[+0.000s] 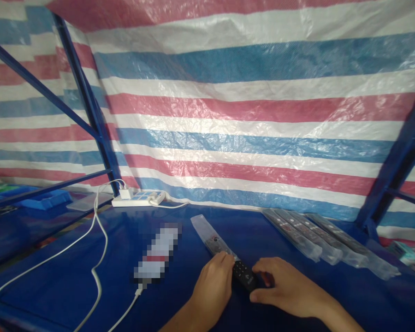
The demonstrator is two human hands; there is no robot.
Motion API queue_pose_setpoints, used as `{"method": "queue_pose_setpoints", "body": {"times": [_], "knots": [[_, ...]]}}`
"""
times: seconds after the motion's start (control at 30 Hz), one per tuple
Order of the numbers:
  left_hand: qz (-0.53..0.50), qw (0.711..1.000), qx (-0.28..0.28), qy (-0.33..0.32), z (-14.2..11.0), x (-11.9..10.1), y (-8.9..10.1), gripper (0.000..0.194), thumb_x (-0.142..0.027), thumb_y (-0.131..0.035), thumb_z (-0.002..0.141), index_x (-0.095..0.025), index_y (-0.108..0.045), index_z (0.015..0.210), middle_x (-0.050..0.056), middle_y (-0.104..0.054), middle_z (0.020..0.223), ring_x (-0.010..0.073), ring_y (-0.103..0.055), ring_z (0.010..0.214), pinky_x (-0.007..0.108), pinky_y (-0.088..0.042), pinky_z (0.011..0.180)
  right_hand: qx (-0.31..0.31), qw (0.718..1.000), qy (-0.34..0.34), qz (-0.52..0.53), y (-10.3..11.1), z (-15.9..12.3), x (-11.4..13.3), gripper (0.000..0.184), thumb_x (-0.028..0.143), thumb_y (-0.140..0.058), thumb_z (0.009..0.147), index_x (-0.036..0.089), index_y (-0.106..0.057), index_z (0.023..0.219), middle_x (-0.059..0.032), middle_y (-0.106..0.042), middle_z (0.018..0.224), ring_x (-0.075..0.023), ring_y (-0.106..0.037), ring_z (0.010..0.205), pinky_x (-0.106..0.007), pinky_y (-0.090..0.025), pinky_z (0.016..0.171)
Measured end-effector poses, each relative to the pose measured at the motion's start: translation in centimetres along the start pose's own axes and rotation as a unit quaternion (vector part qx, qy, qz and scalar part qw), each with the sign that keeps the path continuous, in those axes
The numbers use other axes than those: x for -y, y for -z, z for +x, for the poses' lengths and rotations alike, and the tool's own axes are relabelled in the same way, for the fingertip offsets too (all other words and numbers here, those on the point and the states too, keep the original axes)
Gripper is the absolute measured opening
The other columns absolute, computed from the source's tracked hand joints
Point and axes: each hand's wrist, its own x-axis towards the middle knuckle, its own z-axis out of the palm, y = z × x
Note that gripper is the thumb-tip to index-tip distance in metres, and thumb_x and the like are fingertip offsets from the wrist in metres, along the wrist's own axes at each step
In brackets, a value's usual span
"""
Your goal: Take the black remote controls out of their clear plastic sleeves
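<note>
A black remote control [245,275] lies at a slant on the blue table, its upper part inside a clear plastic sleeve [201,227]. The lower part with the number keys is bare. My left hand [214,283] is closed at the sleeve's open edge, its fingertips pinching the plastic against the remote. At the bare lower end, my right hand [285,286] has its thumb and curled fingers around the remote's end. Part of that end is hidden by the fingers.
Several sleeved remotes [297,235] lie side by side at the right. Left of my hands is a blurred-out phone [159,253] with a charging cable [124,311]. A white power strip [138,198] sits at the back, below a striped tarp [245,115]. Blue frame posts [86,97] stand at both sides.
</note>
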Motion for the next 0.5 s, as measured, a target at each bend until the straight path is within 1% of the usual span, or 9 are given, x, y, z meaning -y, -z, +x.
{"method": "queue_pose_setpoints", "body": {"times": [0.07, 0.2, 0.3, 0.4, 0.5], "knots": [[-0.012, 1.0, -0.01, 0.002, 0.0, 0.1, 0.2, 0.029, -0.007, -0.034, 0.09, -0.018, -0.059, 0.083, 0.003, -0.064, 0.082, 0.0176, -0.064, 0.076, 0.029, -0.05, 0.071, 0.017, 1.0, 0.008, 0.022, 0.2, -0.1, -0.5, 0.021, 0.042, -0.066, 0.074, 0.022, -0.07, 0.079, 0.0008, -0.065, 0.075, -0.0163, -0.058, 0.073, -0.022, -0.036, 0.061], [-0.059, 0.998, -0.025, -0.022, -0.1, 0.2, 0.4, 0.027, -0.01, -0.035, 0.091, -0.019, -0.058, 0.08, 0.002, -0.063, 0.079, 0.015, -0.062, 0.072, 0.025, -0.049, 0.069, 0.012, 1.0, 0.006, 0.028, -0.3, 0.2, -0.5, 0.02, 0.04, -0.067, 0.075, 0.021, -0.07, 0.073, 0.0019, -0.064, 0.069, -0.0139, -0.056, 0.066, -0.022, -0.033, 0.058], [-0.08, 0.995, -0.035, -0.045, -0.3, 0.3, 0.3, 0.027, -0.01, -0.035, 0.091, -0.019, -0.058, 0.081, 0.002, -0.064, 0.08, 0.0141, -0.062, 0.074, 0.024, -0.049, 0.07, -0.007, 1.0, 0.004, 0.015, -0.7, 0.5, -0.1, 0.023, 0.04, -0.067, 0.076, 0.02, -0.066, 0.065, 0.0026, -0.062, 0.064, -0.0126, -0.054, 0.061, -0.022, -0.03, 0.055], [-0.067, 0.994, -0.049, -0.074, -0.6, 0.1, 0.2, 0.026, -0.01, -0.036, 0.09, -0.019, -0.057, 0.077, 0.001, -0.063, 0.076, 0.0135, -0.061, 0.069, 0.023, -0.049, 0.066, -0.029, 1.0, -0.003, 0.0, -1.0, 0.7, 0.2, 0.026, 0.041, -0.067, 0.076, 0.019, -0.064, 0.061, 0.0019, -0.063, 0.063, -0.0129, -0.054, 0.061, -0.023, -0.027, 0.054], [-0.044, 0.987, -0.078, -0.131, -1.2, -0.5, -0.3, 0.026, -0.01, -0.035, 0.089, -0.02, -0.054, 0.074, 0.0, -0.061, 0.07, 0.0124, -0.059, 0.063, 0.021, -0.048, 0.058, -0.057, 0.998, -0.016, -0.017, -1.7, 1.1, 0.2, 0.025, 0.037, -0.066, 0.076, 0.019, -0.062, 0.059, 0.0016, -0.064, 0.063, -0.0125, -0.054, 0.06, -0.023, -0.025, 0.054]]}}
